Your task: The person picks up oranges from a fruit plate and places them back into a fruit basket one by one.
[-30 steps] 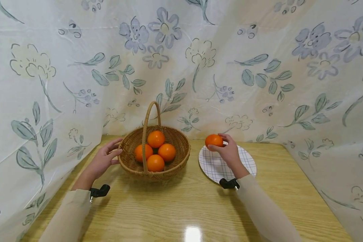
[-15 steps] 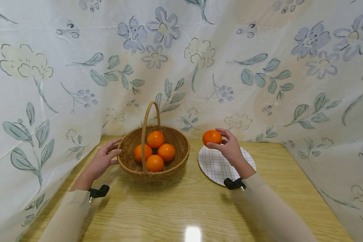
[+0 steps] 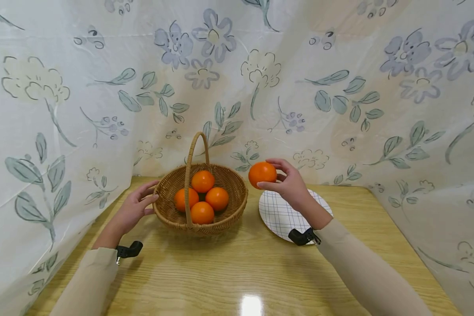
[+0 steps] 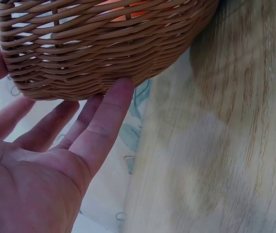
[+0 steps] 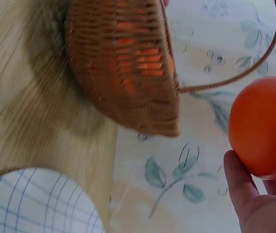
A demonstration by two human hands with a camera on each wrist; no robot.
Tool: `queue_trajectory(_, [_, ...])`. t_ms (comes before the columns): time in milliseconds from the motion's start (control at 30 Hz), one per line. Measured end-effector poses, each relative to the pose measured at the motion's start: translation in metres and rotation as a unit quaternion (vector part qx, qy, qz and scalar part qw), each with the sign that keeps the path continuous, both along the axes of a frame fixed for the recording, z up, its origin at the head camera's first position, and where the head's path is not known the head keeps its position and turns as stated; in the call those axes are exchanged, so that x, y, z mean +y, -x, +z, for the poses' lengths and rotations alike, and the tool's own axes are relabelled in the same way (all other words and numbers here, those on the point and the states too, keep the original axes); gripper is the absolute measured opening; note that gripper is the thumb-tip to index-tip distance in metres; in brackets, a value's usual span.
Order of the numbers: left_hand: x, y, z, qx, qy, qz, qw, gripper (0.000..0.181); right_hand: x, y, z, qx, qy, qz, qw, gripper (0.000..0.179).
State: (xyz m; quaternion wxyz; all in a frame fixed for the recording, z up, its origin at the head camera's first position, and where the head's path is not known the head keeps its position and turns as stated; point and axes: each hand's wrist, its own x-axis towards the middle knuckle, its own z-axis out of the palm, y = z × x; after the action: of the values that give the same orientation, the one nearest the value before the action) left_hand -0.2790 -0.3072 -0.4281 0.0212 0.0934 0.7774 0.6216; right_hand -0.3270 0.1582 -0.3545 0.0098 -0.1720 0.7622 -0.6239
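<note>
A smooth, glossy orange fruit (image 3: 262, 174) is pinched between the thumb and fingers of my right hand (image 3: 291, 186). It hangs in the air between the wicker basket and the plate, and fills the right side of the right wrist view (image 5: 262, 128). The wicker basket (image 3: 225, 221) has a tall arched handle, and several similar fruits (image 3: 202, 213) lie inside it. My left hand (image 3: 132, 208) is at the basket's left side. In the left wrist view its extended fingers (image 4: 104, 119) touch the outside of the weave.
A round white plate (image 3: 280, 215) with a blue grid pattern lies on the wooden table (image 3: 221, 272), right of the basket and partly under my right forearm. A floral cloth (image 3: 237, 66) hangs behind the table and along both sides.
My right hand has lifted the orange fruit up from over the plate and carried it left toward the basket. My left hand, the basket and its fruits have stayed in place.
</note>
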Motion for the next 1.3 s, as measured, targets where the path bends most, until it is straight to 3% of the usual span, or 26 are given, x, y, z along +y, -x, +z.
queue_trajectory(267, [0.0,-0.002,0.001,-0.001,-0.001,0.001,1.0,0.065,-0.026,-0.002,0.011,0.0,0.017,0.04,0.9991,0.07])
queue_trajectory(733, [0.001,-0.002,0.002,-0.007,0.003,0.002,1.0,0.065,-0.079,0.001,0.016,0.004,-0.027,0.1,0.9947,0.068])
queue_trajectory(1100, [0.002,-0.003,0.002,-0.009,0.0,0.004,0.9999,0.065,-0.11,0.016,0.021,-0.066,-0.037,0.148,0.9862,0.063])
queue_trajectory(1300, [0.002,-0.003,0.003,-0.009,0.001,0.005,0.9999,0.066,-0.129,0.023,0.018,-0.11,-0.011,0.16,0.981,0.063])
